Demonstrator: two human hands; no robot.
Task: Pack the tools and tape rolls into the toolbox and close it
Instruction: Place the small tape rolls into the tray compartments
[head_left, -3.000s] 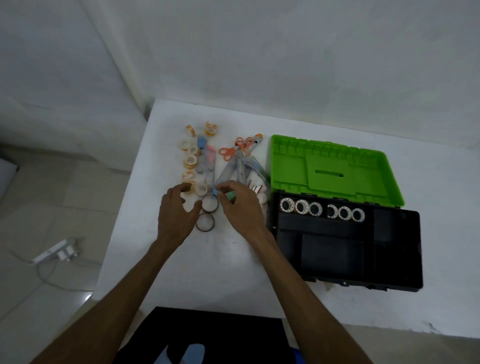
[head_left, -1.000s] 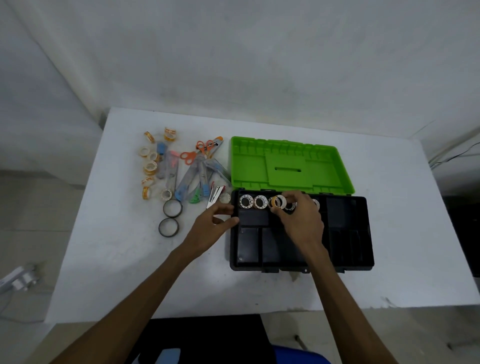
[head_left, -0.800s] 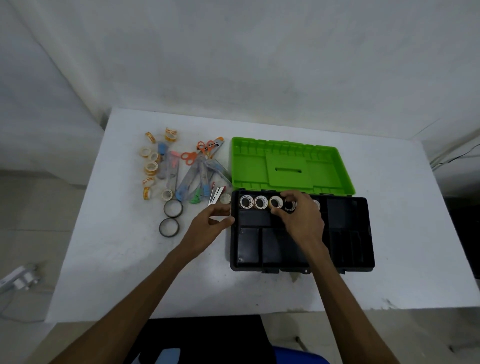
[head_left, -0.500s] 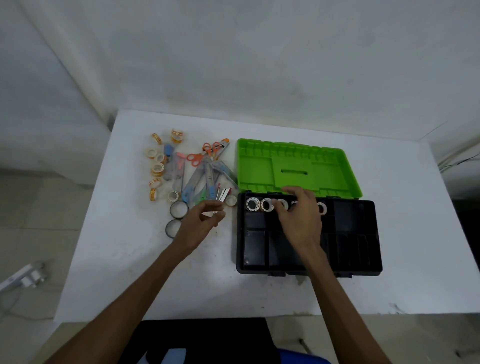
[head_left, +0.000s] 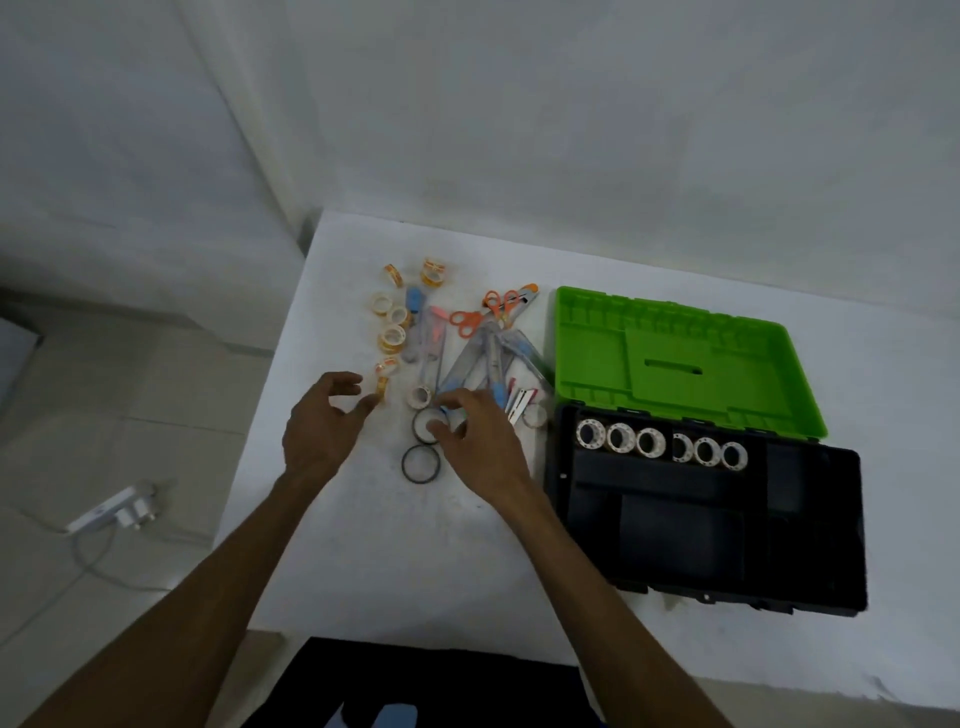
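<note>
Looking down from the head camera, I see both of my hands over the white table (head_left: 322, 545), left of the toolbox (head_left: 717, 519). My left hand (head_left: 317, 426) hangs with thumb and fingers spread and lightly bent, gripping nothing; its thumb tip lies just beside a small orange-printed tape roll (head_left: 382, 387), and I cannot tell whether they touch. My right hand (head_left: 478, 441) reaches over the nearer end of the pile, fingers curled downward above a black ring-shaped tape roll (head_left: 427, 423). Whether those fingers pinch anything I cannot tell, since the hand hides what lies beneath it. A second black tape roll (head_left: 421, 464) lies flat on the table just nearer to me, apart from both hands.

Farther back sits a loose cluster: small clear and orange tape rolls (head_left: 390, 338), orange-handled scissors (head_left: 467, 319), several grey tools with blue grips (head_left: 475, 358) crossing one another, and a small white tape roll (head_left: 418, 396) beside the right fingertips. Another pale roll (head_left: 535, 415) lies close to the toolbox's left wall.

The toolbox stands open at the right side of the table. Its green lid (head_left: 675, 364) is laid back flat behind the black base. Six white tape rolls (head_left: 660, 444) stand on edge in a row in the narrow rear compartment of the tray, three and three with a small gap between. The other compartments look dark.

On the tiled floor at left lies a white power strip (head_left: 111, 514) with a plug in it.
</note>
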